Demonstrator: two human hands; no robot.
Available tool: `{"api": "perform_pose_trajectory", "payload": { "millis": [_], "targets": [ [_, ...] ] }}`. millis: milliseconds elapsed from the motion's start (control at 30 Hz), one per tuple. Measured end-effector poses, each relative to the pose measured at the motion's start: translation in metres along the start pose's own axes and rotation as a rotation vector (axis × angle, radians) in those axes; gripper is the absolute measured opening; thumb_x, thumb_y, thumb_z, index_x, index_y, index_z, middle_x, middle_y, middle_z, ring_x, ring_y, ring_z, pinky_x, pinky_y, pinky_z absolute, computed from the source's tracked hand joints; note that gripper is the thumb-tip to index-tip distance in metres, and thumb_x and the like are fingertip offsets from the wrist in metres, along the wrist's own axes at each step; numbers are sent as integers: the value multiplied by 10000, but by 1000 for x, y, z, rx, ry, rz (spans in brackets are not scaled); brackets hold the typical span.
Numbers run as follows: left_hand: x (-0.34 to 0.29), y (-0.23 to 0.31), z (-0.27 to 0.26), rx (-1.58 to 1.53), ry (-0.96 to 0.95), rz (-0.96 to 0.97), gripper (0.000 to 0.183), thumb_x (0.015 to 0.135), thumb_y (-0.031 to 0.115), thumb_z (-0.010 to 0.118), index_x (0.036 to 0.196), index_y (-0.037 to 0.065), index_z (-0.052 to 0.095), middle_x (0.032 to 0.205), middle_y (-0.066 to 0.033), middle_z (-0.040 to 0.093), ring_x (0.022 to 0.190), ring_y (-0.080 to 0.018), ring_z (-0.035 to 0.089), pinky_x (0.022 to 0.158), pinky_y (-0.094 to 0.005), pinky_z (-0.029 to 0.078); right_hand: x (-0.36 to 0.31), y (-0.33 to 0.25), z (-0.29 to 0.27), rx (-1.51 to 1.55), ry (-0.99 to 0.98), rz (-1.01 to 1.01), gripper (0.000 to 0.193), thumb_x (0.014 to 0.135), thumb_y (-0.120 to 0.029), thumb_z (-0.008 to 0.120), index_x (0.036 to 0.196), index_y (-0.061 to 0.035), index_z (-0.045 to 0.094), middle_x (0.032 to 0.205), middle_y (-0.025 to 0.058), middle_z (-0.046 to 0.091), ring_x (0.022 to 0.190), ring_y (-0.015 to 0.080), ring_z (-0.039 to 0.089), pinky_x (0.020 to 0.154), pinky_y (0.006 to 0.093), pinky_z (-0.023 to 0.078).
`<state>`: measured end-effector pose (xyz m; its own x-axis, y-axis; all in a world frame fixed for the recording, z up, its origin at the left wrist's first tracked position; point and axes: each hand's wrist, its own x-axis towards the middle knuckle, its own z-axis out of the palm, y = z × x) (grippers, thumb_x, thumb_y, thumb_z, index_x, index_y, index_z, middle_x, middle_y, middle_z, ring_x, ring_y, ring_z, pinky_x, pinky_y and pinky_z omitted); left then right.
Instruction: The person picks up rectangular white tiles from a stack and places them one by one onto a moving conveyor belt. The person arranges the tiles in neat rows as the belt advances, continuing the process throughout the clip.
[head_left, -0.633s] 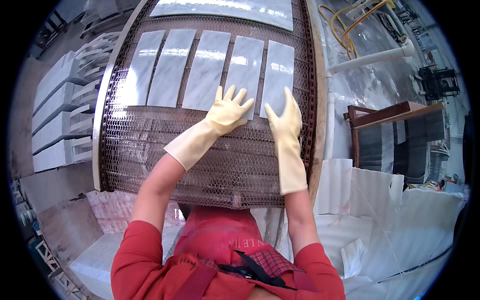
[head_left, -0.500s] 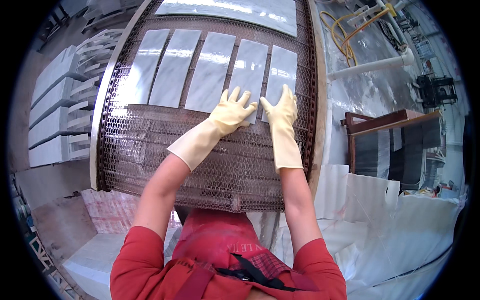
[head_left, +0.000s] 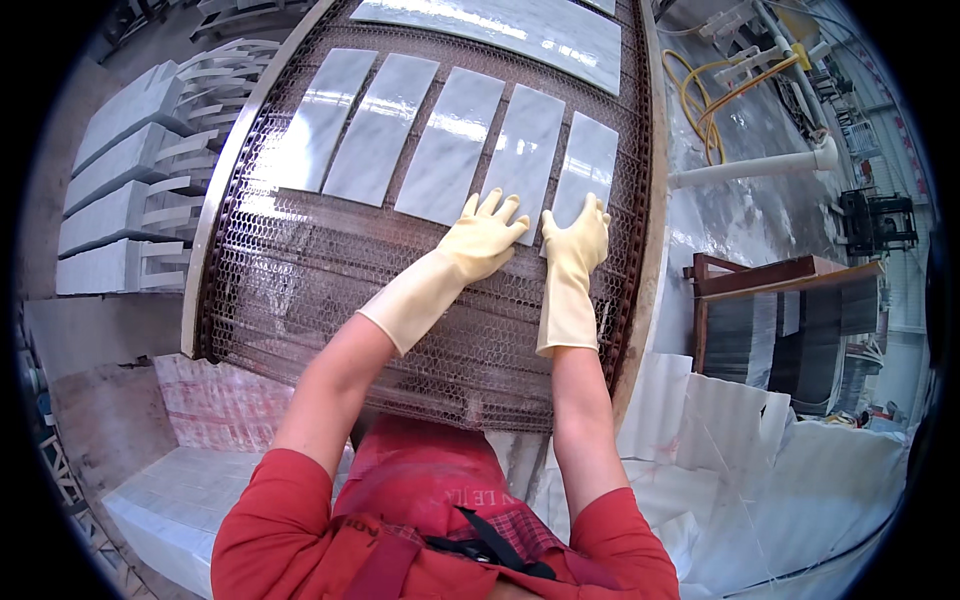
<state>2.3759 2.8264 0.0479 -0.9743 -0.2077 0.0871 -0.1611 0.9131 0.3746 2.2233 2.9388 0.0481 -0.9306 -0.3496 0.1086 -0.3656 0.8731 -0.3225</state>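
Note:
Both my hands wear cream rubber gloves and reach over a wire-mesh conveyor belt. My left hand, fingers spread, rests at the near end of a grey-white marble tile. My right hand lies on the near end of the rightmost marble tile, its thumb out to the left. Neither hand is closed around a tile. To their left, more marble strips of the same kind, such as the leftmost tile, lie side by side with narrow gaps.
Beyond the row lies a larger marble slab. Metal edging borders the belt's left side. Stacks of pale slabs stand at left. To the right are a yellow hose, a white pipe and a wooden-framed crate of dark slabs.
The whole view has turned slightly, so the belt and tiles sit more to the right and more slanted. My hands remain at the same two tiles; the right fingers look more bent.

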Motion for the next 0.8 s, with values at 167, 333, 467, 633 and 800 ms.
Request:
{"api": "perform_pose_trajectory", "payload": {
  "millis": [167, 333, 467, 633, 800],
  "targets": [
    [-46, 30, 0, -144, 66, 36, 497, 977, 210, 696, 1444, 75, 595, 1500, -223, 554, 1444, -471, 471, 1229, -615, 354, 0, 11, 0, -25, -29, -16, 874, 824, -474, 874, 1511, -73, 512, 1565, 174, 570, 1494, 363, 489, 1212, 459, 433],
    [-139, 86, -3, -436, 212, 127, 384, 975, 201, 706, 1326, 53, 652, 1316, -206, 671, 1277, -444, 603, 1135, -565, 453, 1, 11, -3, -70, -106, -23, 927, 899, -529, 815, 1603, -69, 426, 1639, 199, 481, 1558, 358, 402, 1281, 453, 340],
    [-225, 114, -10, -819, 134, -21, 149, 947, 130, 753, 1063, 39, 777, 1098, -183, 779, 1087, -377, 738, 1006, -460, 589, 4, 19, 0, -48, -152, -100, 912, 957, -551, 749, 1638, -67, 384, 1660, 221, 442, 1574, 362, 366, 1302, 449, 302],
    [-340, 131, -26, -1031, 429, -408, 211, 1031, 104, 663, 887, 30, 797, 1187, -162, 797, 1209, -311, 729, 1076, -433, 547, 12, 43, -1, -47, -139, -259, 816, 990, -542, 689, 1608, -72, 439, 1624, 207, 489, 1523, 363, 430, 1264, 446, 350],
    [-400, 181, -21, -795, 846, -724, 233, 1033, 171, 689, 874, 16, 759, 1046, -128, 813, 1181, -323, 736, 1041, -431, 558, 16, 61, 14, -27, -132, -453, 731, 1024, -533, 629, 1578, -77, 493, 1588, 192, 537, 1472, 365, 493, 1226, 442, 397]
  ]
}}
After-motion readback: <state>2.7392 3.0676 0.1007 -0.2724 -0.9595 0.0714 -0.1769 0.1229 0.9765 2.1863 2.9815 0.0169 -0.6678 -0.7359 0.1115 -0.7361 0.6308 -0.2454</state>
